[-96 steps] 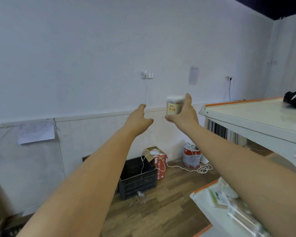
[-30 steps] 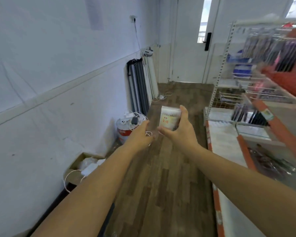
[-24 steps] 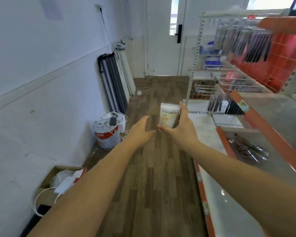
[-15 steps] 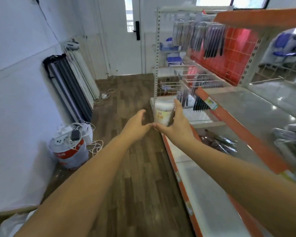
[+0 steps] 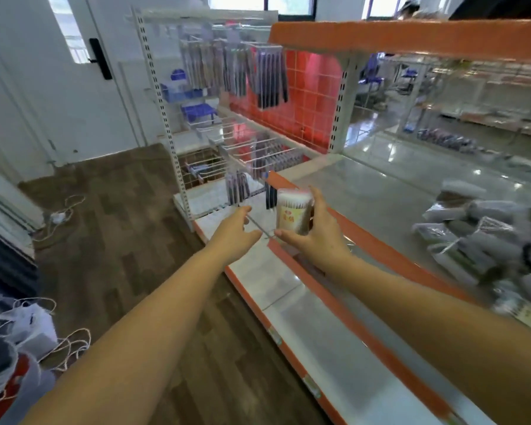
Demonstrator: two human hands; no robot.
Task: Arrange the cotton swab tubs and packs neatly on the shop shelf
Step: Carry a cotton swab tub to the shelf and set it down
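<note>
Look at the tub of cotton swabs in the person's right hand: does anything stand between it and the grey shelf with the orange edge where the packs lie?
Nothing visible does. The right hand holds the cotton swab tub above the orange front edge of the shelf, whose near stretch is bare. The packs lie further right, out of the way. The left hand holds nothing.

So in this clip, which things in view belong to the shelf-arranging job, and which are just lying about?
Belongs to the job:
- cotton swab tub, gripped by the right hand
- left hand, open beside it, holding nothing
- shop shelf
- heap of packs on that shelf, too blurred to identify

Just lying about:
- hanging goods on the wire rack
- blue bins
- cords on the floor
- door
</note>
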